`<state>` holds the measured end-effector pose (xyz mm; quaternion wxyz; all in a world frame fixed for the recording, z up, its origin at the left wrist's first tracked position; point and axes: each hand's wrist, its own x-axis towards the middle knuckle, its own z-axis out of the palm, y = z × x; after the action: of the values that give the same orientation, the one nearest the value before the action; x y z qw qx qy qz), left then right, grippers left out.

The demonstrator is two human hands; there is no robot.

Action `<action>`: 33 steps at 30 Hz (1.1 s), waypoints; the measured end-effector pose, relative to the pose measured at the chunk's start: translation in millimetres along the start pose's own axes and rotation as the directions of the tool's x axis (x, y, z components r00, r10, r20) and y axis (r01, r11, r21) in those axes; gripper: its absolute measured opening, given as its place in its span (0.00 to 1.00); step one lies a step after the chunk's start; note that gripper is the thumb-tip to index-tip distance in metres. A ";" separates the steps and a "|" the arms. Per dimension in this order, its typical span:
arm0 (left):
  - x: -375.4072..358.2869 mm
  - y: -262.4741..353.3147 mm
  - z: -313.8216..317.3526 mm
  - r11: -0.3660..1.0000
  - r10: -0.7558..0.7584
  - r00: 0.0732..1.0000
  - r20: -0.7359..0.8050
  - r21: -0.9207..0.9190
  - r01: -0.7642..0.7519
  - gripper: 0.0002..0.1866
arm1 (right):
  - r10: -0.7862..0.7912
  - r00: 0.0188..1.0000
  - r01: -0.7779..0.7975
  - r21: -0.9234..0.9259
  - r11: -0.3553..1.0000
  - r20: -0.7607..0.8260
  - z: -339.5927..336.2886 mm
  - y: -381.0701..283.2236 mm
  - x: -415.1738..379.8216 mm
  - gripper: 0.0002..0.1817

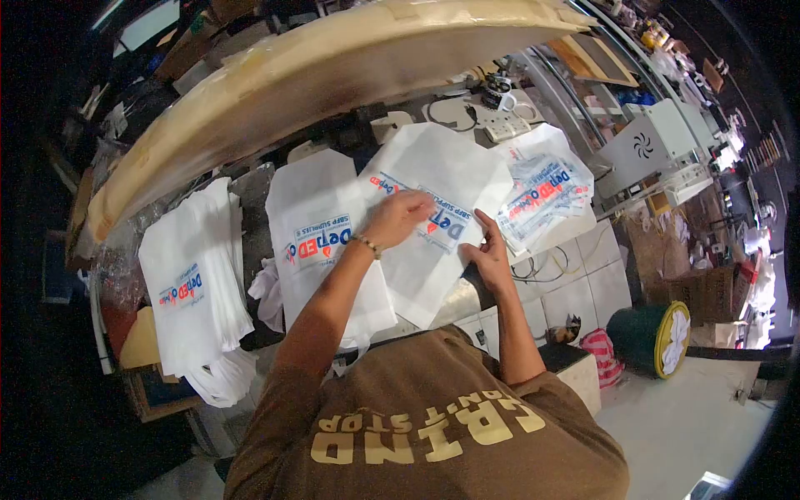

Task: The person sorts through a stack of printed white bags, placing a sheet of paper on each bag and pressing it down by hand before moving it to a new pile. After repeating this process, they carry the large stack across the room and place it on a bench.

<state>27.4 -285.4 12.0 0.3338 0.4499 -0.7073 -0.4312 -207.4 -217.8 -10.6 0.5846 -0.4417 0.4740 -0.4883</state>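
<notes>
My left hand lies on a white printed bag in the middle, its fingers bent together over the blue and red lettering; whether they pinch anything is hidden. At the bag's right edge, my right hand has its thumb and fingers closed on the border. Left of it is another flat white printed bag, partly under my left forearm. A thick stack of white bags sits farther left. To the right lies a pile of smaller clear printed pieces.
A long wrapped roll or board arches across the back. Behind the bags are a power strip, cables and a mug. At the right are a white machine and a green bin with a yellow rim.
</notes>
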 end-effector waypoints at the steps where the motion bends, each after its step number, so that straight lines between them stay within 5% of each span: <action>1: -9.6 -4.8 -14.2 0.986 0.128 0.971 -0.204 0.128 -0.103 0.10 | -0.004 1.000 0.004 0.003 1.000 0.014 -0.6 -0.4 0.2 0.40; 2: -23.8 -13.5 -36.2 0.945 0.272 0.884 -0.380 0.278 -0.172 0.12 | 0.022 0.999 -0.023 -0.038 0.999 -0.035 -2.5 -0.5 0.6 0.37; 3: -42.6 -36.4 -58.4 0.912 0.265 0.770 -0.581 0.409 -0.004 0.14 | 0.045 0.996 -0.051 -0.077 0.996 -0.079 1.2 -0.1 1.7 0.34; 4: -70.7 -46.1 -88.5 0.808 0.419 0.647 -0.637 0.587 0.055 0.18 | 0.042 0.989 -0.049 -0.048 0.998 -0.139 11.4 -5.3 0.1 0.32; 6: -136.5 -82.2 -128.7 0.698 0.268 0.420 -0.867 0.475 0.536 0.22 | -0.105 0.977 0.049 -0.281 0.958 -0.188 7.2 20.4 12.1 0.33; 7: -169.4 -128.1 -143.9 0.745 0.154 0.403 -0.902 0.374 0.552 0.31 | -0.197 0.967 0.131 -0.342 0.930 -0.164 10.4 23.4 16.6 0.33; 8: -208.1 -243.6 -164.5 0.560 -0.272 0.676 -0.685 0.459 0.690 0.37 | -0.193 0.965 0.133 -0.306 0.943 -0.176 14.9 27.9 22.5 0.33; 9: -242.8 -342.8 -183.4 0.448 -0.615 0.744 -0.261 0.660 0.603 0.43 | -0.182 0.966 0.128 -0.272 0.954 -0.182 18.9 32.7 27.0 0.32; 10: -243.3 -300.8 -169.1 0.647 -0.670 0.692 -0.268 0.246 0.722 0.43 | -0.246 0.957 0.190 -0.308 0.932 -0.153 20.4 35.0 31.9 0.32; 11: -241.9 -251.4 -153.3 0.683 -0.722 0.636 -0.273 -0.424 0.594 0.43 | -0.267 0.956 0.205 -0.376 0.903 -0.119 25.1 27.2 33.4 0.33; 12: -238.0 -192.3 -136.5 0.527 -0.769 0.576 -0.276 -0.785 0.327 0.44 | -0.275 0.958 0.224 -0.389 0.894 -0.078 23.7 31.3 39.6 0.32; 13: -235.1 -179.9 -130.7 0.530 -0.769 0.563 -0.302 -0.795 0.297 0.44 | -0.281 0.959 0.242 -0.404 0.882 -0.039 19.1 35.6 46.8 0.32; 15: -234.1 -164.6 -121.0 0.585 -0.798 0.363 -0.481 -0.763 0.275 0.42 | -0.271 0.962 0.261 -0.421 0.869 0.036 12.7 31.4 54.2 0.32; 16: -232.8 -128.4 -126.8 0.640 -0.765 0.317 -0.561 -0.607 0.471 0.35 | -0.256 0.964 0.261 -0.436 0.861 0.073 10.3 28.4 56.3 0.32; 17: -239.2 -106.1 -134.5 0.634 -0.770 0.298 -0.565 -0.625 0.455 0.35 | -0.254 0.962 0.272 -0.442 0.855 0.102 8.2 21.7 56.2 0.32; 19: -253.0 -66.0 -151.2 0.695 -0.688 0.563 -0.458 -0.638 0.331 0.36 | -0.179 0.970 0.225 -0.331 0.917 0.166 8.7 3.5 55.9 0.32; 21: -257.4 -18.9 -152.1 0.812 -0.564 0.562 -0.605 -0.531 0.243 0.30 | -0.171 0.959 0.243 -0.341 0.908 0.227 -3.0 13.7 73.6 0.33; 23: -260.2 4.2 -155.1 0.983 -0.160 0.687 -0.709 -0.053 0.175 0.26 | -0.035 0.940 0.152 -0.324 0.934 0.338 -5.2 19.1 80.2 0.34; 27: -262.3 101.9 -163.8 0.965 -0.244 0.826 -0.509 -0.215 0.153 0.26 | 0.017 0.887 0.210 -0.436 0.875 0.462 14.5 2.7 105.9 0.33; 30: -260.0 46.7 -164.9 0.937 -0.297 0.768 -0.567 -0.327 0.122 0.24 | 0.010 0.861 0.282 -0.491 0.824 0.509 24.9 -7.0 113.9 0.33; 33: -224.6 -46.4 -138.7 0.776 -0.482 0.762 -0.434 -0.615 0.140 0.33 | -0.017 0.790 0.372 -0.456 0.808 0.613 27.3 14.6 130.3 0.34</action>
<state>246.5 -131.1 7.0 0.5631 0.5582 -0.3310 -0.5116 -168.6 -343.3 -36.5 0.4905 -0.7676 0.3423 -0.2305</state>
